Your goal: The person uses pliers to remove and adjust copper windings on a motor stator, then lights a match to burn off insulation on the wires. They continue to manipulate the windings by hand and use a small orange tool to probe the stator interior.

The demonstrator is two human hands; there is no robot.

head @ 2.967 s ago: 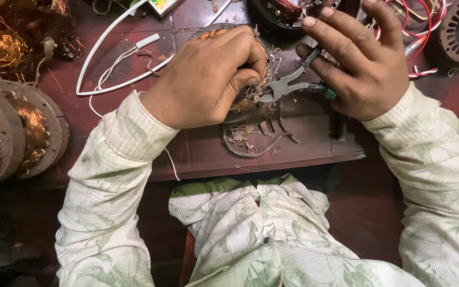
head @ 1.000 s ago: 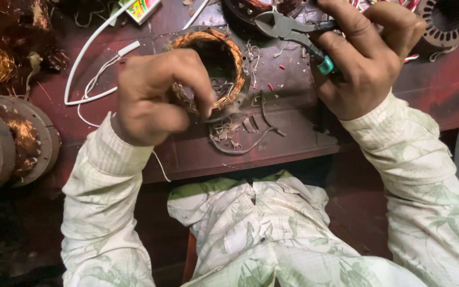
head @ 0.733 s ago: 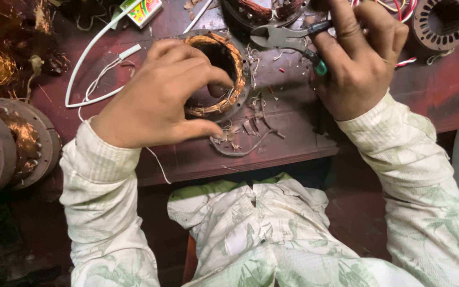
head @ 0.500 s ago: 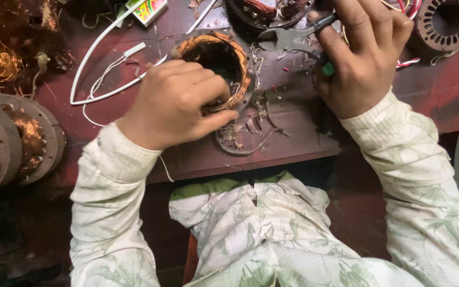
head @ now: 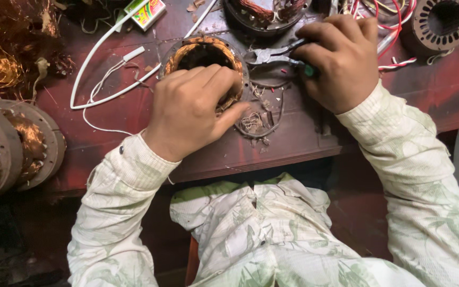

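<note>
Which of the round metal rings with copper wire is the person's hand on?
The copper-wound ring in the middle of the table, under the left hand. The slotted dark ring at the far right has no copper and nobody touches it.

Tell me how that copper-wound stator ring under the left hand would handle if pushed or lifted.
The stator ring looks like a metal core packed with copper winding, so it is probably heavy for its size and rigid. It lies flat on the workbench, so it would likely slide rather than roll or tip. The left hand rests on its rim; loose winding ends could snag.
</note>
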